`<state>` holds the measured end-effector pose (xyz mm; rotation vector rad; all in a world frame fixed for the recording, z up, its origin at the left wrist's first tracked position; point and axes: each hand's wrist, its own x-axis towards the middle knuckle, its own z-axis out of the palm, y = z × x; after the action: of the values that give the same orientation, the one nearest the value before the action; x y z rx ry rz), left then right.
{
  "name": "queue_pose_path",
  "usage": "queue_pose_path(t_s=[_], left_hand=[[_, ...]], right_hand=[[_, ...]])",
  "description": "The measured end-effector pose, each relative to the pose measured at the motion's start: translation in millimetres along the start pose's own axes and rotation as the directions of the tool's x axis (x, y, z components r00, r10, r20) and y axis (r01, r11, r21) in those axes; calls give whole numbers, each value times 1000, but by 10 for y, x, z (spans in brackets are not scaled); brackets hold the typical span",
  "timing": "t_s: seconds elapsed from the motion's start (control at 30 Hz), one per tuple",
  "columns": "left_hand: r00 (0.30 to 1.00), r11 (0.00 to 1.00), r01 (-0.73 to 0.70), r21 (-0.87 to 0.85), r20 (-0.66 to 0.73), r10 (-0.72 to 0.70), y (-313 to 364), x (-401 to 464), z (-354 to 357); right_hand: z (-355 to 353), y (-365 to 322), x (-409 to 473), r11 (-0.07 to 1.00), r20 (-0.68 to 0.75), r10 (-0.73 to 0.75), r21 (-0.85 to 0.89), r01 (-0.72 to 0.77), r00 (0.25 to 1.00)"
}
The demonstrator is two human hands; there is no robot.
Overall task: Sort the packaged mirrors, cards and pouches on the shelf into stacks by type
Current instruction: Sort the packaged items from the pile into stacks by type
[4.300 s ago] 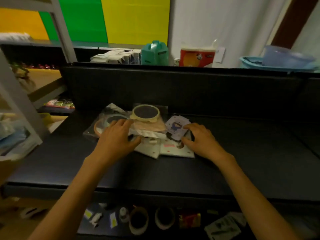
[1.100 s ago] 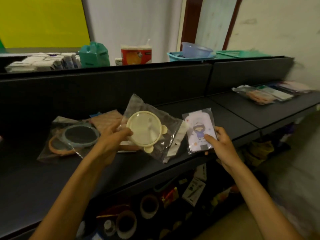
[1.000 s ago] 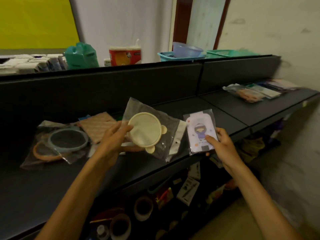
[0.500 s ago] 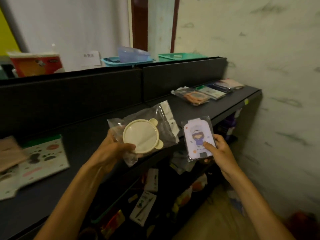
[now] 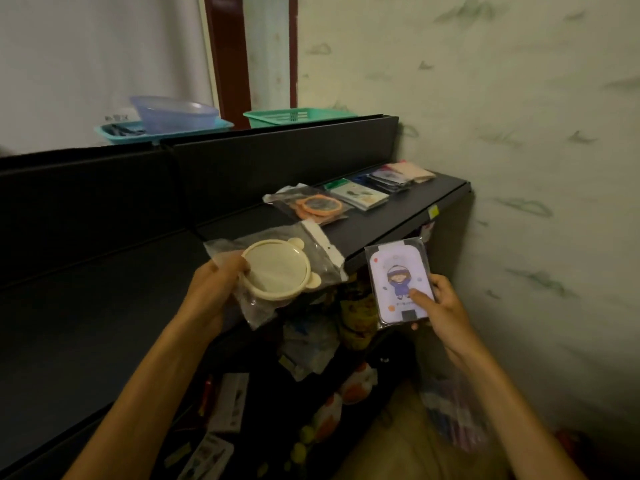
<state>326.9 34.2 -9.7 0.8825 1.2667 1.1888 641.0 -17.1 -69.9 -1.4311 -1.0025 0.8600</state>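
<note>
A: Head view: why was each hand loaded?

B: The left hand (image 5: 214,289) pinched the bagged cream mirror (image 5: 275,273); the right hand (image 5: 438,306) pinched the card (image 5: 398,280), thumb on its face.

A: Going where?

B: Probably to the sorted stacks (image 5: 346,199) at one o'clock on the shelf (image 5: 398,209).

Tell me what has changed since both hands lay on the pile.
The left hand lifted the cream bagged mirror off the pile, the right hand the cartoon card; the view swung right to the sorted stacks. Both grips have held for the last second.
</note>
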Motion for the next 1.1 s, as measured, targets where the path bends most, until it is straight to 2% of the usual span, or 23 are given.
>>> queue_pose_path(t_s=[0.1,0.17,0.27,0.4,0.63,0.83,0.97,1.1], left_hand=[[990,995,-77,62,126,69,-10,283,415],[977,998,-59,32,206,51,-32,432,638],[966,999,-43,-33,253,50,-86,787,1053],[937,996,-79,-28,340,84,-106,1291,1557],[958,990,-48,-132,274,83,90,1991,2270],[955,984,-176,23,247,164,196,2213,2613],[983,994,-97,-46,150,103,187,2440,2749],[990,992,-123,-25,62,124,198,2644,2989]], right_hand=[[-254,75,366,1000,-35,9,19,-9,999],[-348,119,565,1000,-48,11,28,-9,999],[-528,179,975,1000,-47,-10,21,11,999],[-733,163,1585,999,-36,-53,10,53,998],[-884,68,2636,999,5,-44,-30,44,999],[-917,30,3387,999,49,-32,-24,33,998],[-927,-8,3879,999,86,-33,14,32,996],[-979,-34,4494,998,130,-62,27,59,990]])
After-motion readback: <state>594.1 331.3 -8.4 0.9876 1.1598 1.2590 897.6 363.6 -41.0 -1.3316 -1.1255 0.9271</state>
